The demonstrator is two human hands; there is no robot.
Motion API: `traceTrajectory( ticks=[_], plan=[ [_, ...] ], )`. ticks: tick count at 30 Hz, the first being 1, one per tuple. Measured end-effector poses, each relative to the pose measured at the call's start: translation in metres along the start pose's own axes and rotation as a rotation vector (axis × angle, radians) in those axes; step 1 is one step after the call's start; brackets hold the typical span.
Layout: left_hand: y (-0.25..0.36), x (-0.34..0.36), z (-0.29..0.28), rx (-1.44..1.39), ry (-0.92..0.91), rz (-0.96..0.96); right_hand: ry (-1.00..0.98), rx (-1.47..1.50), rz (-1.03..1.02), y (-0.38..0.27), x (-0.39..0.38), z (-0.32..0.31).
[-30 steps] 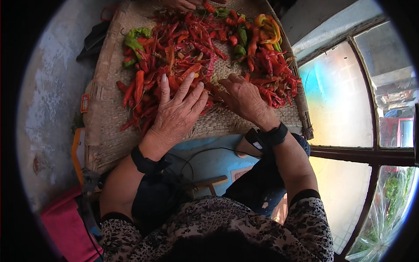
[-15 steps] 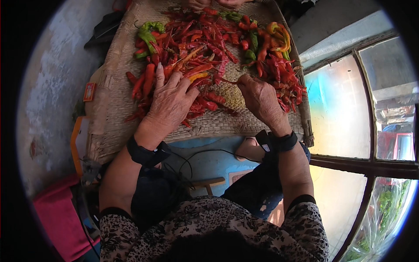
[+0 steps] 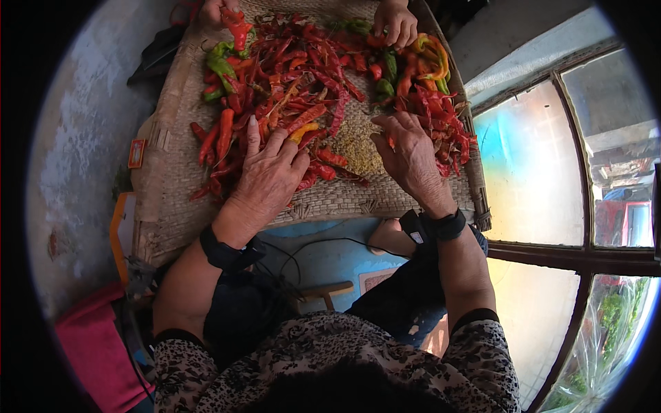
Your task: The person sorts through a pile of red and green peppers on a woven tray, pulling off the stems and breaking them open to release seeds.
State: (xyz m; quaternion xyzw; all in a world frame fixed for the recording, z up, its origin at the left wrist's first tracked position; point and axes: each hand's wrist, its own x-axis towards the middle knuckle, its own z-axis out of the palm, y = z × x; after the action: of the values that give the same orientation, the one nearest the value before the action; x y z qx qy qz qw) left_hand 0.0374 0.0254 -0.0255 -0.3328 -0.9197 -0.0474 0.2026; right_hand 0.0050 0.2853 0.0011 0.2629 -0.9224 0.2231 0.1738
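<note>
Red dried chili peppers are heaped on a woven tray. My left hand lies over the near left of the heap, fingers spread, with a yellow pepper by its fingertips. At the inner edge of a smaller pile of red chilies, my right hand has its fingers loosely apart. A bit of red shows under them, and I see no chili gripped. Between my hands lies a patch of pale seeds.
Across the tray, another person's hand holds a red pepper; their other hand hangs over the far right peppers. Green peppers lie at the left. A framed window stands to the right, a wall to the left.
My right hand has let go of the thin dried chili and opened beside the right pile. The other person's hands have come apart, one now raising a red pepper. My left hand has barely moved.
</note>
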Motion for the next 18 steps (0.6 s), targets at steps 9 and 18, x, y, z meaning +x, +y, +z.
traceTrajectory(
  ticks=[9,18],
  plan=[
    [0.002,0.0,-0.004,-0.003,-0.034,0.012,-0.174,-0.032,-0.156,-0.023,-0.004,0.042],
    [0.008,-0.006,0.002,0.036,-0.083,0.037,-0.139,0.348,0.043,-0.01,0.005,-0.005]
  ],
)
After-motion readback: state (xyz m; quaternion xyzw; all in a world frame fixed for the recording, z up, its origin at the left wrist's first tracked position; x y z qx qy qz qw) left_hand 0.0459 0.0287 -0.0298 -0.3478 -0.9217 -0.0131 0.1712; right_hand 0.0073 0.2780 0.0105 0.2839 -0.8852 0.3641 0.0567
